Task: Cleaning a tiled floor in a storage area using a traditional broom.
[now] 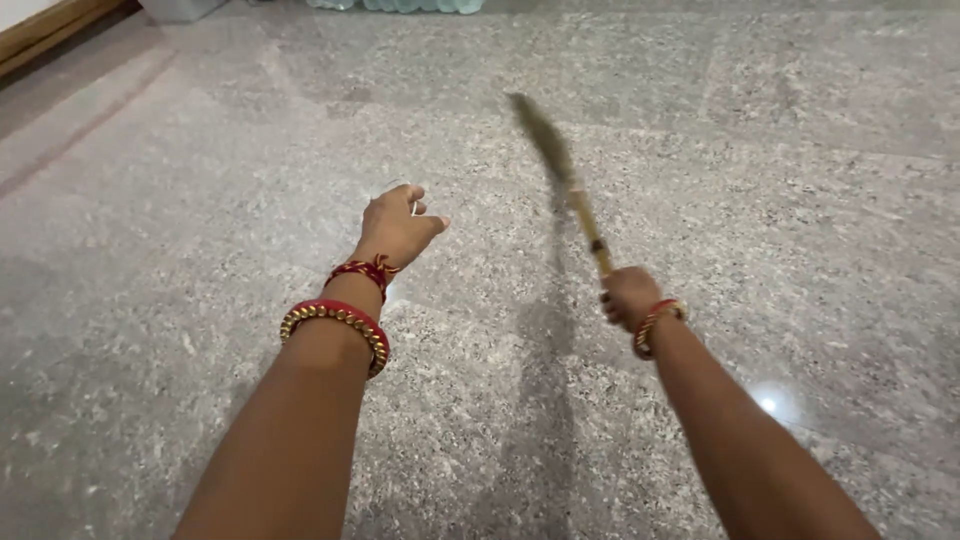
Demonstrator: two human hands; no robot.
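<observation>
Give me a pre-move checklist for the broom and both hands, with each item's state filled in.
1. Right hand closed around the handle of the thin straw broom with yellow handle: ok.
2. Grip sits at the handle's end: ok.
3. Broom head touching the grey speckled stone floor: cannot tell, blurred.
4. Left hand away from the broom: ok.
5. Left hand empty: cannot tell, something small glints at the fingers.

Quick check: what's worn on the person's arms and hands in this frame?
Both forearms are bare, no sleeves or gloves. The left wrist carries a red bangle edged with gold beads plus a red-and-gold thread band nearer the left hand. The right hand has one red-and-gold bangle at its wrist.
</observation>
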